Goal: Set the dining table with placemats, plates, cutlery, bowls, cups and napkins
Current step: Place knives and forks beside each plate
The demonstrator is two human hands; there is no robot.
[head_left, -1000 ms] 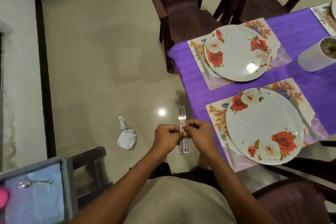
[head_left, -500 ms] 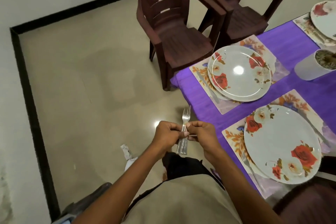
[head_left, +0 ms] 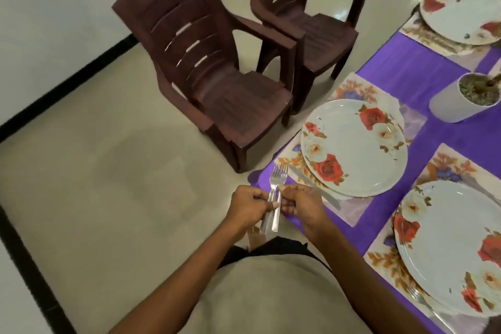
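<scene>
Both hands hold a small bundle of steel forks (head_left: 276, 190) upright, just off the table's near-left corner. My left hand (head_left: 248, 207) grips the handles and my right hand (head_left: 301, 205) pinches one fork by its neck. A floral plate (head_left: 355, 144) sits on a floral placemat (head_left: 349, 207) with a knife (head_left: 314, 187) lying left of it. A second plate (head_left: 455, 244) on its own placemat (head_left: 382, 249) is at the right, with a fork (head_left: 418, 299) beside it. A third plate (head_left: 461, 11) lies at the far end.
The table wears a purple cloth (head_left: 412, 70). A white pot (head_left: 458, 102) with dry soil stands mid-table. Two dark brown plastic chairs (head_left: 214, 70) (head_left: 311, 16) stand on the beige floor left of the table. A black skirting strip (head_left: 24, 255) runs along the wall.
The view has swung right and up toward the chairs and table. My hands with the forks have come closer to the table's corner. The crumpled white thing on the floor has left view.
</scene>
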